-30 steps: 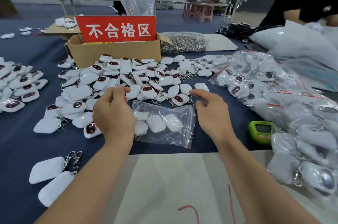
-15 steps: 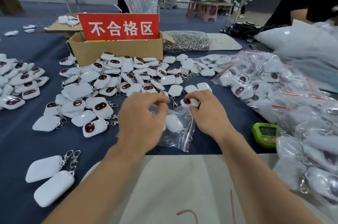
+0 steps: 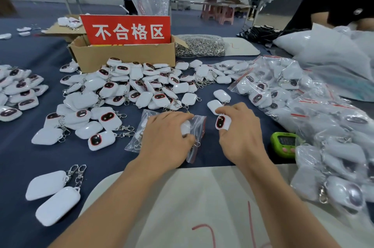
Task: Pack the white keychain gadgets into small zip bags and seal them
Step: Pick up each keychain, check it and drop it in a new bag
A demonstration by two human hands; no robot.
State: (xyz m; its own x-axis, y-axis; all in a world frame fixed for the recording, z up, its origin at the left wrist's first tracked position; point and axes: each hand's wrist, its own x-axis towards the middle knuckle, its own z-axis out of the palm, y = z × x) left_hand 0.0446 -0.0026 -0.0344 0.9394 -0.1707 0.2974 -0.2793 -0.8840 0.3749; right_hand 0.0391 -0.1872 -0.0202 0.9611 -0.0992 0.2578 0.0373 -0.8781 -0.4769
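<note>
With the left hand gripping the part-filled zip bag in curled fingers on the surface, the right hand is pinching a white keychain gadget just right of it, probably best slid in while the bag's mouth is being held open.

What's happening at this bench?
A person is mid-packing. The left hand grips a small zip bag, with some white keychain pieces inside, on the blue table. The right hand pinches one more gadget beside the bag, not yet in. Behind are loose gadgets; filled bags lie to the right.
</note>
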